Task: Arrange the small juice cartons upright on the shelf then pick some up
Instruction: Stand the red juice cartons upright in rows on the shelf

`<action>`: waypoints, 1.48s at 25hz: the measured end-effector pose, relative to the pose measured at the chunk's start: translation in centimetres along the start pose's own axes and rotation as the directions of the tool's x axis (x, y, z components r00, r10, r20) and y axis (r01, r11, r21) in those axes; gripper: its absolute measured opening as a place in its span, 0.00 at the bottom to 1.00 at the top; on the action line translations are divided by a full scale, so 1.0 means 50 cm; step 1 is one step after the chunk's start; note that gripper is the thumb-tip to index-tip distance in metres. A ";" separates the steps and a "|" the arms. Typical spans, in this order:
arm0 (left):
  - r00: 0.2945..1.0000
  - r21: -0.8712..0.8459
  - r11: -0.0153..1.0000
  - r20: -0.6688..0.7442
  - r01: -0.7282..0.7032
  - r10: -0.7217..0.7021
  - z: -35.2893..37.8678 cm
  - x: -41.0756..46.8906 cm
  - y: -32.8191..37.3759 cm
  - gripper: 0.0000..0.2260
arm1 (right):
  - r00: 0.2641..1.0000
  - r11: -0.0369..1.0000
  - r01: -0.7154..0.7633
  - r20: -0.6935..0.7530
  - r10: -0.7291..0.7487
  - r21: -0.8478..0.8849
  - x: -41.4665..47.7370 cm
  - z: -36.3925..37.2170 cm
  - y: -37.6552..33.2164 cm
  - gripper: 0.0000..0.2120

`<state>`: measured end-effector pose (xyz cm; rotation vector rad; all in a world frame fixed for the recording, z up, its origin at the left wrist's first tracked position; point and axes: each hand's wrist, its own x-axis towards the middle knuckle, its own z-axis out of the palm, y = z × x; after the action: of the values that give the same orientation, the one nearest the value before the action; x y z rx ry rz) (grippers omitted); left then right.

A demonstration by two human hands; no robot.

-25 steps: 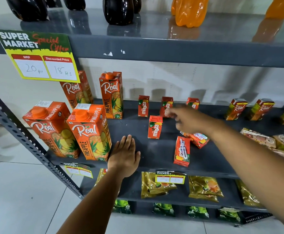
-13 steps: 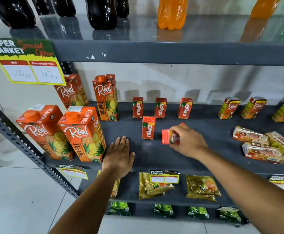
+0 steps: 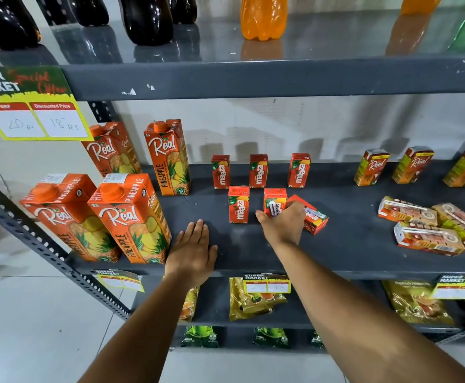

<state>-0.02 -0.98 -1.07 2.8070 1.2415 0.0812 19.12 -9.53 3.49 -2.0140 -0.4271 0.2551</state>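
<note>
A: On the middle shelf (image 3: 350,217), far row: three small Maaza cartons (image 3: 258,171) upright. Nearer: one more upright carton (image 3: 238,204), then the carton in hand (image 3: 274,203), stood up beside it.

B: And the right hand (image 3: 283,222)?

A: Grip closed around that carton, apparently just setting it down. Left hand (image 3: 191,251) flat and empty on the shelf.

B: Still left?

A: One tipped carton (image 3: 314,218) just right of the hand, plus the toppled Real packs (image 3: 430,226) far right. Picking up not yet begun.
</note>
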 end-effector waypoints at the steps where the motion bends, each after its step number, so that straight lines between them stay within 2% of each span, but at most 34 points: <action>1: 1.000 0.002 1.000 0.002 0.000 0.000 0.001 0.000 -0.001 0.30 | 1.000 1.000 0.021 0.008 -0.021 -0.023 -0.005 -0.008 -0.003 0.41; 4: 1.000 0.003 1.000 -0.003 -0.001 0.001 0.002 0.004 -0.001 0.30 | 0.985 0.980 0.167 -0.021 -0.171 -0.107 -0.005 -0.045 -0.034 0.47; 6: 1.000 0.021 1.000 0.015 -0.002 0.002 0.002 0.006 -0.001 0.29 | 0.985 0.948 0.171 0.030 -0.169 -0.269 0.023 -0.067 -0.065 0.46; 8: 1.000 0.040 0.999 0.025 -0.001 0.000 0.002 0.005 0.000 0.29 | 0.980 0.886 0.161 0.175 -0.093 -0.434 0.052 -0.090 -0.100 0.38; 9: 1.000 0.040 0.999 0.025 -0.001 0.000 0.001 0.004 0.001 0.29 | 0.962 0.848 0.190 0.267 -0.060 -0.494 0.060 -0.099 -0.117 0.28; 10: 1.000 0.036 0.999 0.025 -0.003 0.002 -0.001 0.003 0.001 0.29 | 0.929 0.807 0.251 0.367 -0.047 -0.534 0.064 -0.105 -0.134 0.18; 12: 0.999 0.029 1.000 0.032 -0.005 0.004 -0.002 0.002 0.002 0.29 | 0.821 0.637 0.470 0.568 -0.062 -0.611 0.071 -0.114 -0.169 0.08; 13: 0.999 0.029 1.000 0.037 -0.003 0.002 -0.002 0.001 0.003 0.29 | 0.746 0.524 0.596 0.660 -0.082 -0.608 0.075 -0.115 -0.178 0.10; 15: 0.999 0.027 1.000 0.039 0.003 -0.004 -0.003 0.002 0.003 0.29 | 0.607 0.382 0.755 0.788 -0.101 -0.532 0.085 -0.123 -0.191 0.22; 16: 0.999 0.026 1.000 0.040 0.005 -0.006 -0.004 0.002 0.003 0.29 | 0.540 0.329 0.813 0.833 -0.120 -0.480 0.089 -0.128 -0.193 0.22; 17: 0.999 0.026 1.000 0.042 0.004 -0.005 -0.004 0.002 0.003 0.29 | 0.492 0.265 0.854 0.859 -0.139 -0.447 0.089 -0.133 -0.194 0.19; 18: 0.999 0.028 1.000 0.044 0.002 -0.003 -0.004 0.002 0.004 0.29 | 0.455 0.194 0.885 0.875 -0.163 -0.424 0.092 -0.136 -0.191 0.13; 19: 0.999 0.031 1.000 0.043 0.000 -0.001 -0.005 0.002 0.004 0.29 | 0.432 0.168 0.899 0.881 -0.192 -0.404 0.097 -0.137 -0.186 0.11; 23: 0.999 0.035 0.999 0.034 -0.004 0.002 -0.004 0.001 0.002 0.29 | 0.320 0.010 0.943 0.895 -0.311 -0.334 0.117 -0.146 -0.169 0.15; 24: 0.999 0.037 0.999 0.033 -0.004 0.003 -0.004 0.002 0.002 0.29 | 0.344 0.025 0.933 0.873 -0.346 -0.358 0.129 -0.150 -0.163 0.18; 26: 1.000 0.041 0.999 0.031 -0.006 0.005 -0.001 0.003 0.001 0.29 | 0.446 0.083 0.888 0.799 -0.404 -0.453 0.157 -0.160 -0.146 0.31; 27: 1.000 0.040 0.999 0.029 -0.007 0.006 0.000 0.003 0.000 0.29 | 0.550 0.204 0.833 0.732 -0.402 -0.514 0.168 -0.167 -0.148 0.32; 28: 1.000 0.038 0.999 0.030 -0.008 0.006 0.001 0.004 -0.001 0.29 | 0.646 0.303 0.763 0.667 -0.370 -0.571 0.177 -0.172 -0.144 0.29; 30: 1.000 0.029 1.000 0.025 -0.009 0.008 0.002 0.005 -0.003 0.29 | 0.796 0.436 0.579 0.594 -0.119 -0.689 0.180 -0.168 -0.124 0.25; 33: 1.000 0.029 1.000 0.020 -0.008 0.007 0.001 0.004 0.001 0.29 | 0.827 0.444 0.440 0.545 0.139 -0.781 0.162 -0.160 -0.057 0.33; 35: 1.000 0.039 0.999 0.026 -0.003 0.002 0.000 0.004 0.003 0.29 | 0.843 0.482 0.382 0.511 0.167 -0.788 0.163 -0.151 -0.009 0.36; 37: 1.000 0.040 0.999 0.023 0.000 -0.001 -0.001 0.003 0.001 0.29 | 0.869 0.538 0.313 0.465 0.169 -0.782 0.165 -0.154 0.007 0.35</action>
<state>0.12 -0.92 -1.04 2.8333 1.2522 0.0245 29.51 -12.60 6.76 -2.8867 -1.1517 0.6118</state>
